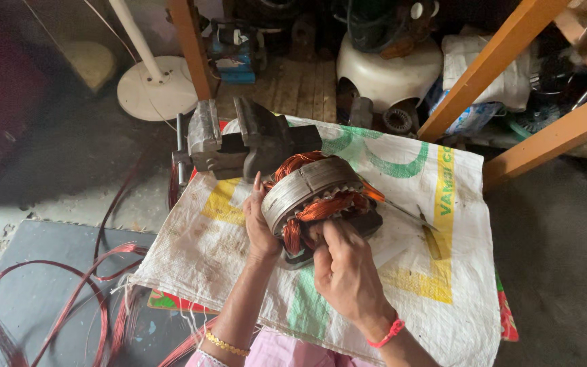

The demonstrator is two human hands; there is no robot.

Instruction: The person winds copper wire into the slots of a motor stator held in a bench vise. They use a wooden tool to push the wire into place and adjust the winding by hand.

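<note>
Sacking (pixel 436 224), white woven with green and yellow print, covered the counter and carried everything, its far corner reaching the orange wooden legs (pixel 490 68) and its near edge hanging toward the person. At its far-left end sat a grey bench vise (pixel 239 139), just beyond the work and close enough to crowd any push away from the body. The motor stator (pixel 317 197), a ring of steel laminations wound with copper wire, stood tilted on edge in the middle, its axis running roughly from near left to far right. The left hand (pixel 258 228) lay flat against the ring's left face, its grip closed round the rim to steady it. The right hand (pixel 346 268) came from the near side, fingers curled into the copper coils on the lower edge; whether they pinched a strand I could not quite tell. A slim yellow-handled tool (pixel 431 238) lay just right of the stator, with open sacking beyond. Loose red wire (pixel 56 299) trailed on the floor to the left.
</note>
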